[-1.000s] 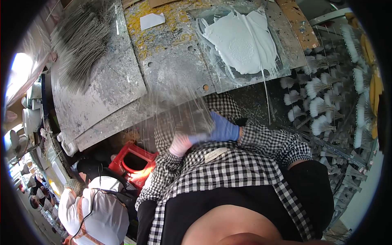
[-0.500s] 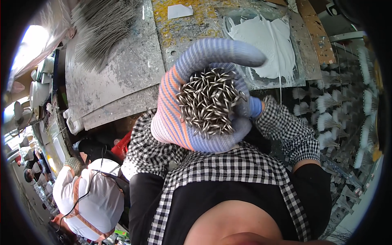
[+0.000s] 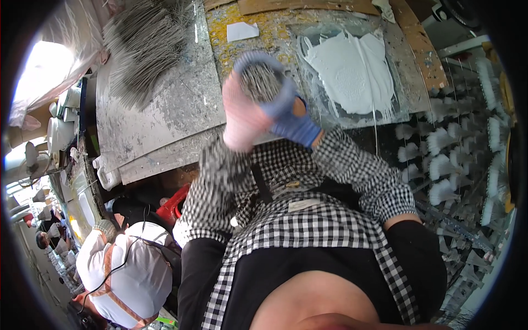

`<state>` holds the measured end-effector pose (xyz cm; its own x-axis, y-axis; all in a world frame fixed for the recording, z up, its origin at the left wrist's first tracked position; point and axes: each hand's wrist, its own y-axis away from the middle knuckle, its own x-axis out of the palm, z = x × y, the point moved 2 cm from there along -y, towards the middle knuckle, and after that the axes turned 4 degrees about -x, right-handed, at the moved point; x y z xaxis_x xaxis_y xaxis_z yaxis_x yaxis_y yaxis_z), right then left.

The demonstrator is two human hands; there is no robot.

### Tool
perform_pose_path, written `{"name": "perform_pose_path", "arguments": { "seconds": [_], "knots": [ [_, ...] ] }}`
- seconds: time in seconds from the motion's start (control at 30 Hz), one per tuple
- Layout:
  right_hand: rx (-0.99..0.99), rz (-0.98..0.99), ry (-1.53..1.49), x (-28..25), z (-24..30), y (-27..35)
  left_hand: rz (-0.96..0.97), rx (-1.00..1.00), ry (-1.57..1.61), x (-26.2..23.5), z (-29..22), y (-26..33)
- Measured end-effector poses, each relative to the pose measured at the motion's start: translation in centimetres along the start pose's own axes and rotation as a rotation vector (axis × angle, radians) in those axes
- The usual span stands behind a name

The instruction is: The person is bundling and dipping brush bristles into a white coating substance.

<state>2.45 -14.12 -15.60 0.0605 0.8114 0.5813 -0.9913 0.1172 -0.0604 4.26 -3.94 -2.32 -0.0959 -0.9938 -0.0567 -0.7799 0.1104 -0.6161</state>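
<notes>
A bundle of thin grey metal wires (image 3: 262,82) stands upright, its ends facing up. Around it wrap both of my gloved hands, fingers closed. My left hand (image 3: 241,118), in a pinkish striped knit glove, grips the left side and is smeared by motion. On the right side, my right hand (image 3: 298,124) in a blue knit glove curls about the same bundle. The lower part of the wires is hidden by the gloves. Beyond my hands, to the right, a thick white paste (image 3: 352,71) is spread on a glass plate (image 3: 404,113).
A loose heap of similar wires (image 3: 146,49) lies on the worn worktable (image 3: 165,126) at the far left. A white paper piece (image 3: 242,31) lies at the back. Racked pieces with white fanned tips (image 3: 440,140) hang at right. Another person (image 3: 129,269) works at lower left.
Both hands have moved away from my body with the bundle, out over the table's near part. The wire ends now look smaller, and my left thumb no longer sticks out.
</notes>
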Motion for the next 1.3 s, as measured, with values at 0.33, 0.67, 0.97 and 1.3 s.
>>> {"name": "perform_pose_path", "arguments": {
  "seconds": [0.33, 0.67, 0.97, 1.3],
  "knots": [
    [-0.201, 0.382, 1.191, -3.2, 1.6, -0.1, 0.236, 0.049, -0.428, 0.5, 1.5, -0.3],
    [-0.464, -0.214, 1.813, -11.8, 21.2, 13.8, 0.125, -0.373, 0.101, 0.0, 2.1, 2.3],
    [0.317, -0.592, 0.984, -16.9, 16.0, 20.8, 0.071, -0.339, 0.279, -0.7, 3.2, 2.5],
    [0.116, -0.476, 1.168, -16.9, 15.2, 21.5, 0.068, -0.309, 0.255, -0.5, 3.0, 2.0]
  ]
}}
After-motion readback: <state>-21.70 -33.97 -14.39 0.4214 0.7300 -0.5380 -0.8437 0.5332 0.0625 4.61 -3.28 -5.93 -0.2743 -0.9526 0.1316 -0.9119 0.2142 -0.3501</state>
